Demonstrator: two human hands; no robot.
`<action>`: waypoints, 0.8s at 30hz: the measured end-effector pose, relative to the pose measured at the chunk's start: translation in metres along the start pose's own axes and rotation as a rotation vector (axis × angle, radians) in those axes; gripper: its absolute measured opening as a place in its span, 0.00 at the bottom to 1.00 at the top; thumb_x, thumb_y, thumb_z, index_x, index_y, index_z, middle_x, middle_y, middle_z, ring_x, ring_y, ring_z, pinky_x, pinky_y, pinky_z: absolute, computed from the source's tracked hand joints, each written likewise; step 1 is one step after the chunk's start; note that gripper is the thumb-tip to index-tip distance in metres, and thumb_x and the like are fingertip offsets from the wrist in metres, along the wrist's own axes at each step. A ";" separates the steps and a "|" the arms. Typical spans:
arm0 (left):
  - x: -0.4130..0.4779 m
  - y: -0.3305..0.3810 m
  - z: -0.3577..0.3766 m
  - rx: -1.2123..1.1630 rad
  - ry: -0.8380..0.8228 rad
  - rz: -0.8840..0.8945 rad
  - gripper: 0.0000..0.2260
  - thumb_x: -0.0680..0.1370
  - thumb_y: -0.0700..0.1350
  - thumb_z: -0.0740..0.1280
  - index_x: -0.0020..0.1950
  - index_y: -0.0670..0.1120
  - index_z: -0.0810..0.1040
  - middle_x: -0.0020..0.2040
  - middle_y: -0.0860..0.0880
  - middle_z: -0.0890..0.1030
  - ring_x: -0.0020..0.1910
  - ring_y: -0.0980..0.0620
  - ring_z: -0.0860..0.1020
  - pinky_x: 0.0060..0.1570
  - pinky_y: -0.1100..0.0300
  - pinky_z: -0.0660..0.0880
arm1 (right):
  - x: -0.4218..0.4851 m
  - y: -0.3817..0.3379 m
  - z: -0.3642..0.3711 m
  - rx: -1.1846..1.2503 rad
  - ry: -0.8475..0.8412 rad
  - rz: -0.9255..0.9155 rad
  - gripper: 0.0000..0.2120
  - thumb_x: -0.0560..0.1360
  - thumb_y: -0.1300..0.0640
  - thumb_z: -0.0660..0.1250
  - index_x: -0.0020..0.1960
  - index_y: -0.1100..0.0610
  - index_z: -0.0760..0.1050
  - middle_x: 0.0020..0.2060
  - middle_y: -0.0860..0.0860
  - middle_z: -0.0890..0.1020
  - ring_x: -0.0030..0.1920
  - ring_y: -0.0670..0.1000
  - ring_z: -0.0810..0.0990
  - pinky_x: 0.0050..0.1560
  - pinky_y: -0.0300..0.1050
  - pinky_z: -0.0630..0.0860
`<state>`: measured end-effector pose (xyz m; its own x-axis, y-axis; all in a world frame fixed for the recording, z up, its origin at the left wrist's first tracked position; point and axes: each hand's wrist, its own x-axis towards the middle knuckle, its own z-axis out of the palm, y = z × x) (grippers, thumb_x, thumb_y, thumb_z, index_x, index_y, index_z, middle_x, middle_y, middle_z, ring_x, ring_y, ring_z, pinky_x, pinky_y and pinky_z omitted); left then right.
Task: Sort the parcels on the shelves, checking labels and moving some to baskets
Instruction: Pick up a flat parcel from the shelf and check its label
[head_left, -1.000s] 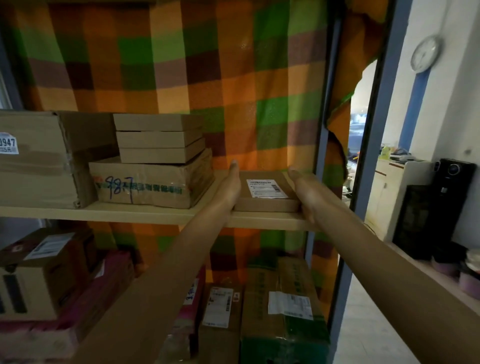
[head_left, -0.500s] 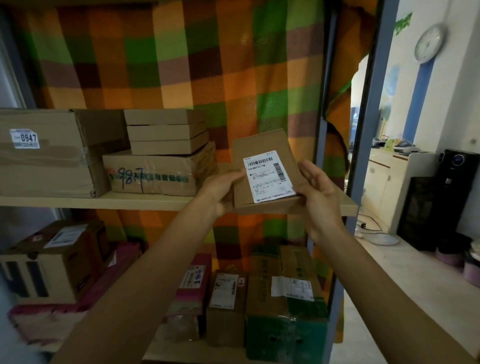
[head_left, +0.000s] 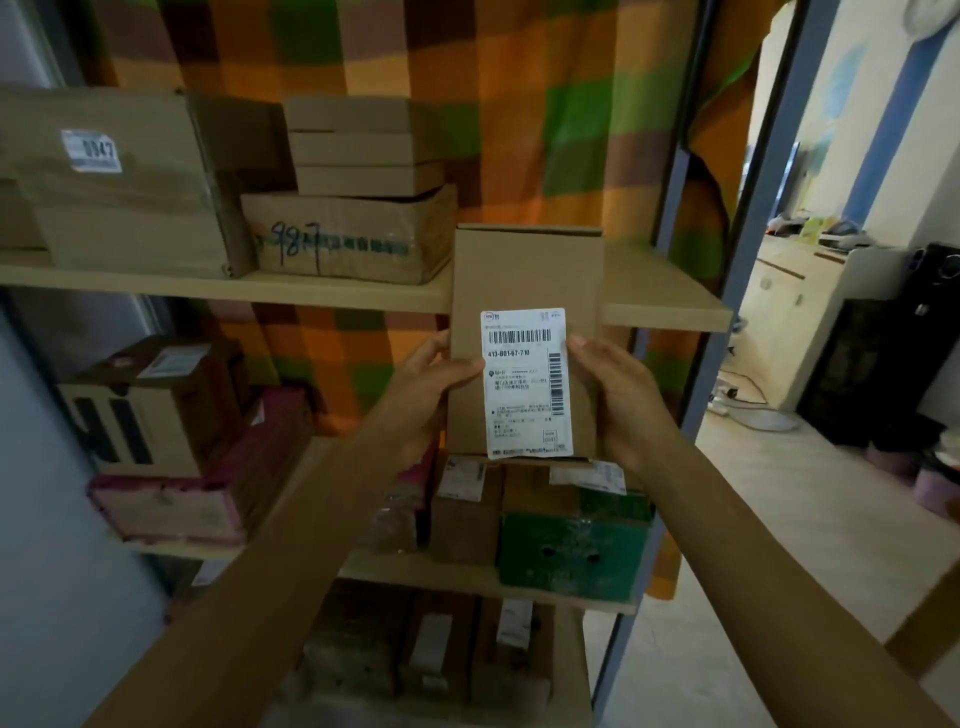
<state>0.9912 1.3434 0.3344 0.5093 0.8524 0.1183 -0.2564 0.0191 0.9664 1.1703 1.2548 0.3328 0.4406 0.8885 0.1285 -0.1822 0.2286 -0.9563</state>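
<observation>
Flat parcel (head_left: 524, 270) upright, label (head_left: 525, 382) facing camera; left hand (head_left: 431, 384), right hand (head_left: 618, 395) gripping its sides.

Single head-worn wide-angle view, facing forward and down, close on parcel (head_left: 524, 270), shelves (head_left: 660, 299) behind

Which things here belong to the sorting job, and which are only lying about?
Job: small parcel, gripped by left hand and right hand; its label; box labelled 0947; shelf.
Lying about: checked curtain; white cabinet.
</observation>
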 end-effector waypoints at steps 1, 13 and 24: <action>-0.008 -0.007 -0.005 -0.021 0.017 -0.012 0.14 0.77 0.37 0.68 0.62 0.48 0.76 0.48 0.49 0.86 0.48 0.48 0.84 0.43 0.52 0.81 | -0.004 0.007 0.005 -0.026 -0.033 0.023 0.18 0.73 0.52 0.72 0.62 0.55 0.78 0.52 0.53 0.86 0.54 0.56 0.85 0.52 0.56 0.81; -0.050 -0.060 -0.069 -0.050 0.245 -0.123 0.18 0.74 0.41 0.74 0.63 0.46 0.76 0.54 0.45 0.85 0.51 0.45 0.84 0.51 0.45 0.82 | -0.019 0.084 0.054 -0.087 -0.149 0.194 0.18 0.73 0.61 0.74 0.61 0.54 0.77 0.53 0.53 0.86 0.51 0.54 0.86 0.52 0.54 0.82; -0.063 -0.095 -0.094 0.044 0.325 -0.213 0.11 0.76 0.40 0.72 0.58 0.46 0.80 0.55 0.44 0.85 0.51 0.45 0.84 0.51 0.47 0.81 | -0.031 0.131 0.068 -0.043 -0.074 0.358 0.13 0.73 0.64 0.74 0.56 0.55 0.79 0.51 0.55 0.85 0.48 0.54 0.85 0.44 0.50 0.83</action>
<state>0.9064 1.3374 0.2136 0.2585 0.9531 -0.1575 -0.1338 0.1968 0.9713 1.0733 1.2840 0.2213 0.2907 0.9357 -0.1997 -0.2753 -0.1181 -0.9541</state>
